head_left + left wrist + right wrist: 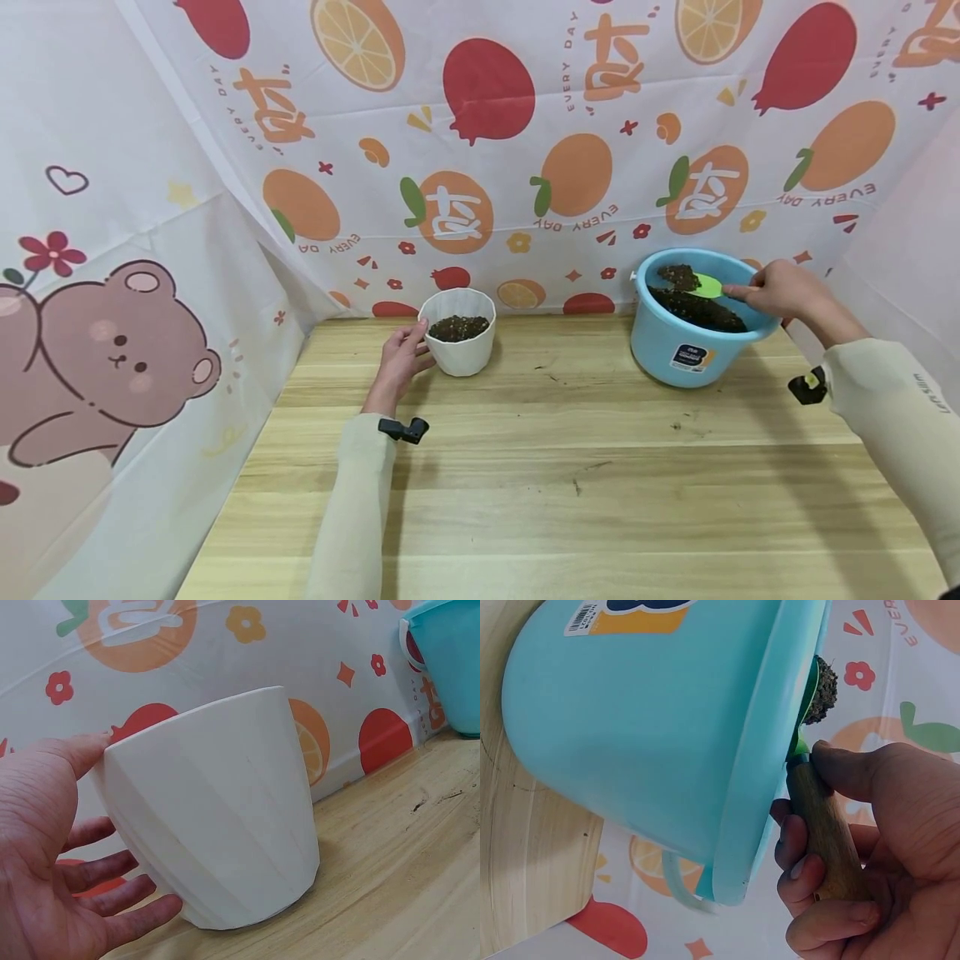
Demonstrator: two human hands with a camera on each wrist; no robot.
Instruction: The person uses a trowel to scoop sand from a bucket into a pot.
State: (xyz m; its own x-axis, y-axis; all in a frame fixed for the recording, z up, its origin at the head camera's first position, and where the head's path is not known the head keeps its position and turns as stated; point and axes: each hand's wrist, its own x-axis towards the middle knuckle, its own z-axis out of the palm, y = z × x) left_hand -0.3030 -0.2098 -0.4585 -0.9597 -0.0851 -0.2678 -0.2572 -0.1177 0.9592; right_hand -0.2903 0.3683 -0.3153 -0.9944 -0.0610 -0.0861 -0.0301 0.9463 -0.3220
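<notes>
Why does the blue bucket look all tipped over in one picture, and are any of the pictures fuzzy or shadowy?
Right wrist view: the camera is turned, so the blue bucket looks tipped, and the right hand on the scoop's wooden handle is close and soft. Left wrist view: the white pot is sharp; the left hand looks huge. Head view: even light, soft arm shadows on the table, edges bent.

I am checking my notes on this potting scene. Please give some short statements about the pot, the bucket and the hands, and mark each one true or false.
1. The white pot holds soil. True.
2. The left hand touches the blue bucket. False: it rests against the white pot.
3. The right hand grips a scoop with a wooden handle. True.
4. The scoop blade is red. False: it is green.
5. The bucket is empty. False: it holds soil.
</notes>
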